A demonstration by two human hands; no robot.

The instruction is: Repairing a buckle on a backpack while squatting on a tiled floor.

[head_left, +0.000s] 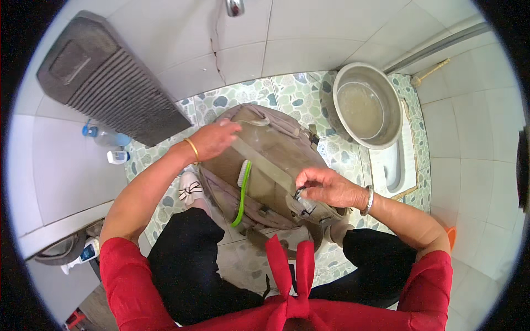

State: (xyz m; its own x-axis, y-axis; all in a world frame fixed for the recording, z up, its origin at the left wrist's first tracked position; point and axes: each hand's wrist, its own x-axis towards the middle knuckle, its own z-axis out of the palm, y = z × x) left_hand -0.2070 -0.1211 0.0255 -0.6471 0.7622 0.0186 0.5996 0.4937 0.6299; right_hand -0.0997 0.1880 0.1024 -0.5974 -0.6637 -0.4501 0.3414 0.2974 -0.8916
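A large wet-looking brown-olive backpack [270,146] lies on the tiled floor between my feet. Across it runs a flat olive strap [265,163], stretched between my two hands. At its upper end, my left hand [214,141] is closed around the strap, above the pack's left side. My right hand [327,186] pinches the strap's lower end, beside a bunched black-and-whitish piece [303,203] that I cannot make out clearly. On the pack between my hands rests a scrubbing brush [243,193] with a bright green handle and pale bristles.
A metal basin [368,106] of cloudy water stands at the right, over part of a white squat toilet [393,168]. A dark washboard [110,77] leans on the left wall, near a blue-capped bottle [106,135]. A tap [234,7] juts out above.
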